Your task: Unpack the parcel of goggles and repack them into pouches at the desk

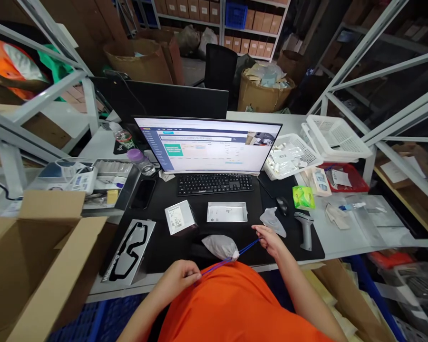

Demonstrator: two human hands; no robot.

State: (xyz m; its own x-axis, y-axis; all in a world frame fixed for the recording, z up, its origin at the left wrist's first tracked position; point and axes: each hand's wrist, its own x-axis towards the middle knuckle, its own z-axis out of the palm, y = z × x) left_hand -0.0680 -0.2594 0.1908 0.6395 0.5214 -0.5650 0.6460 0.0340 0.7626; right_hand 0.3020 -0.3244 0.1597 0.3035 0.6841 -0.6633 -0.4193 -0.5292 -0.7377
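My left hand (180, 278) is closed in a pinch on one end of a blue drawstring cord (244, 248), close to my orange shirt. My right hand (269, 237) pinches the cord's other end, pulled out to the right. The cord runs through the neck of a small grey drawstring pouch (220, 246) that hangs between my hands above the black desk mat (157, 251). Just beyond lie a shallow silver box tray (227, 212) and a grey box with a white label (180, 217).
A monitor (209, 145) and keyboard (215, 183) stand behind. A handheld scanner (304, 229), mouse (281, 205), green packet (303, 197) and white baskets (337, 137) lie right. An open cardboard box (32, 266) and a goggles-printed pack (128, 251) sit left, with a phone (143, 193).
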